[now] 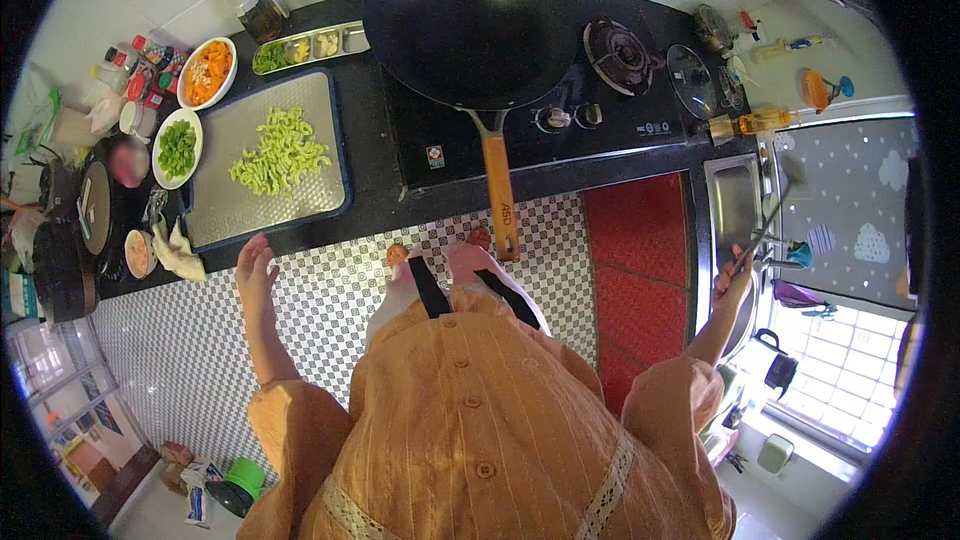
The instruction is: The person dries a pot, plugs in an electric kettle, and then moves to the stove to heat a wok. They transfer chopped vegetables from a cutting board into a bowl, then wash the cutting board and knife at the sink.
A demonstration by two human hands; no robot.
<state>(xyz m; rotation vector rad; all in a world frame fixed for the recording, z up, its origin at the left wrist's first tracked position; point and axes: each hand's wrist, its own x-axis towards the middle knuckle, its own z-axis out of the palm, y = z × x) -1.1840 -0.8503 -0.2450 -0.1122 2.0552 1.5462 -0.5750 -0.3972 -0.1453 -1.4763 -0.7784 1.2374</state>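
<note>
My left hand [256, 264] is at the counter's front edge with its fingers apart and nothing in them. Just beyond it lies a cutting board [214, 195] with a blue rim, carrying a heap of chopped pale green vegetable [279, 151]. Out to the right, my right hand [731, 277] grips a kitchen knife [766, 223] beside the steel sink [735, 191], its blade pointing away from me. A large black wok [469, 22] with a wooden handle [499, 187] rests on the gas stove [420, 127], the handle jutting past the counter edge.
Left of the board stand a dish of chopped greens [178, 149], a dish of orange chunks [208, 73] and a small bowl [140, 253] beside a cloth [177, 249]. Behind it is a divided steel tray [352, 37]. A glass lid [691, 81] lies right of the bare burner [619, 56].
</note>
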